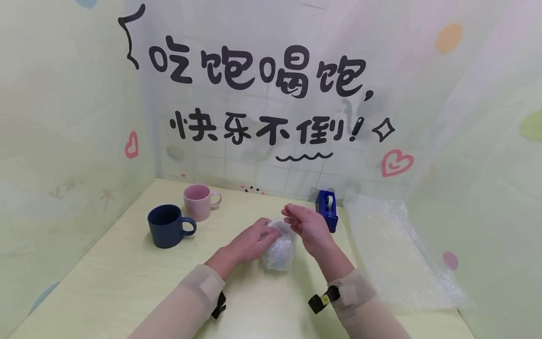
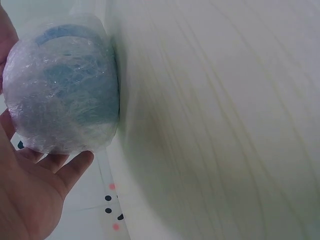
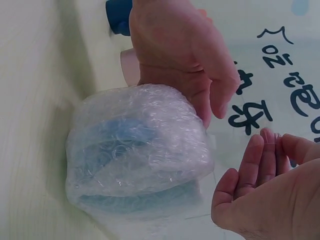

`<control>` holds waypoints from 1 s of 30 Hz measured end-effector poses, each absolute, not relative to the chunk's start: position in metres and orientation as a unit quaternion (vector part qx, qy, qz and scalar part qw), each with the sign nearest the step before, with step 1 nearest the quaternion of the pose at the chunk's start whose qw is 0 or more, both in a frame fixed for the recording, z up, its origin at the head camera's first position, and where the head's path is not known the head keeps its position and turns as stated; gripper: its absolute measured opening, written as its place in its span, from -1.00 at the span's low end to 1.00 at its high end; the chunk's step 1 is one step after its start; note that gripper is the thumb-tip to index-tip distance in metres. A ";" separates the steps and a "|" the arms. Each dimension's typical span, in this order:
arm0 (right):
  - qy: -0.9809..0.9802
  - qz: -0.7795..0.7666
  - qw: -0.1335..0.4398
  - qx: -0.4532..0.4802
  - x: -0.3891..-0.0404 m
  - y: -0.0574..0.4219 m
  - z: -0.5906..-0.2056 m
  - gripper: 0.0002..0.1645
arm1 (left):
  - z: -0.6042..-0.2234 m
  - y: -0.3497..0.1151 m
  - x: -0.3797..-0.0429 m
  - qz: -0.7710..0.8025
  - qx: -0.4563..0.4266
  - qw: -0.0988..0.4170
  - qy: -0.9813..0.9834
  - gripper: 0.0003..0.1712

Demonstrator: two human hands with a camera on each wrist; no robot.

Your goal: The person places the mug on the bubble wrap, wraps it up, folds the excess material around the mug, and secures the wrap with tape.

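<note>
Head view: bubble-wrapped bundle (image 1: 278,256) is getting the two-hand treatment

So the bundle is sitting on the pale table (image 1: 250,310), something blue showing through the plastic. Left hand (image 1: 252,241) is gripping it near the top, fingers curling round. Right hand (image 1: 308,228) is hovering just beside it, thumb and fingertips pinching a thin clear strip (image 3: 270,143) (pretty hard to spot, honestly). Left of the bundle, a navy mug (image 1: 165,230) and a pink mug (image 1: 197,205) are standing near each other. Behind it to the right, a blue tape dispenser (image 1: 328,214) is sitting, and a bubble wrap sheet (image 1: 398,259) is lying farther right.
</note>
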State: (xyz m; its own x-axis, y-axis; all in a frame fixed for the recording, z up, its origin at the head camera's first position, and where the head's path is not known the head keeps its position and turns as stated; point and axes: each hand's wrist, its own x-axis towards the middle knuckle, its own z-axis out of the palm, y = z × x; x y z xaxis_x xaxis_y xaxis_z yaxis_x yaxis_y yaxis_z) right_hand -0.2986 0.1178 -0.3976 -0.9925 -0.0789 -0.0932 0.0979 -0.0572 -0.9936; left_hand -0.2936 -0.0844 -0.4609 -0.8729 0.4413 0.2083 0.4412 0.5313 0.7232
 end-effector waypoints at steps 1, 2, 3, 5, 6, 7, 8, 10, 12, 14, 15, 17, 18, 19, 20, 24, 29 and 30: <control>0.684 -0.727 0.058 0.004 -0.297 0.118 -0.396 -0.64 | -0.461 -0.084 -0.294 0.413 0.252 -0.002 0.875 -0.50; 0.684 -0.727 0.056 0.002 -0.296 0.118 -0.395 -0.64 | -0.461 -0.084 -0.293 0.414 0.250 -0.004 0.876 -0.51; 0.684 -0.727 0.054 -0.002 -0.295 0.118 -0.394 -0.64 | -0.461 -0.083 -0.294 0.414 0.248 -0.003 0.876 -0.51; 0.685 -0.727 0.053 -0.011 -0.292 0.118 -0.392 -0.64 | -0.460 -0.082 -0.293 0.417 0.240 0.003 0.876 -0.52; 0.685 -0.726 0.052 -0.015 -0.291 0.118 -0.391 -0.64 | -0.459 -0.081 -0.293 0.419 0.235 0.007 0.877 -0.53; 0.684 -0.727 0.052 -0.017 -0.289 0.118 -0.390 -0.64 | -0.459 -0.081 -0.293 0.420 0.230 0.010 0.878 -0.53; 0.683 -0.728 0.052 -0.019 -0.288 0.118 -0.389 -0.64 | -0.459 -0.080 -0.293 0.420 0.225 0.012 0.879 -0.52; 0.683 -0.728 0.051 -0.023 -0.287 0.118 -0.388 -0.64 | -0.459 -0.078 -0.293 0.420 0.215 0.016 0.881 -0.51; 0.682 -0.729 0.048 -0.025 -0.286 0.118 -0.387 -0.63 | -0.459 -0.077 -0.293 0.418 0.208 0.014 0.884 -0.51; 0.684 -0.728 0.046 -0.026 -0.287 0.118 -0.386 -0.62 | -0.459 -0.076 -0.293 0.415 0.204 0.012 0.887 -0.50; 0.685 -0.727 0.044 -0.028 -0.287 0.118 -0.386 -0.62 | -0.459 -0.075 -0.293 0.415 0.203 0.012 0.887 -0.51; 0.688 -0.724 0.037 -0.031 -0.290 0.117 -0.386 -0.63 | -0.458 -0.075 -0.293 0.415 0.202 0.010 0.887 -0.53; 0.691 -0.722 0.031 -0.033 -0.292 0.117 -0.386 -0.64 | -0.458 -0.076 -0.293 0.414 0.201 0.009 0.888 -0.54; 0.692 -0.720 0.025 -0.035 -0.295 0.117 -0.387 -0.66 | -0.458 -0.076 -0.293 0.415 0.201 0.009 0.887 -0.54; 0.694 -0.718 0.016 -0.037 -0.299 0.117 -0.388 -0.67 | -0.458 -0.076 -0.294 0.415 0.200 0.007 0.888 -0.56; 0.713 -0.701 -0.009 -0.024 -0.315 0.117 -0.398 -0.73 | -0.459 -0.075 -0.294 0.409 0.203 -0.004 0.890 -0.57; 0.748 -0.664 -0.001 -0.006 -0.332 0.117 -0.416 -0.64 | -0.461 -0.073 -0.295 0.404 0.218 -0.026 0.888 -0.55; 0.754 -0.657 0.005 -0.006 -0.334 0.117 -0.418 -0.61 | -0.461 -0.073 -0.295 0.405 0.218 -0.027 0.888 -0.55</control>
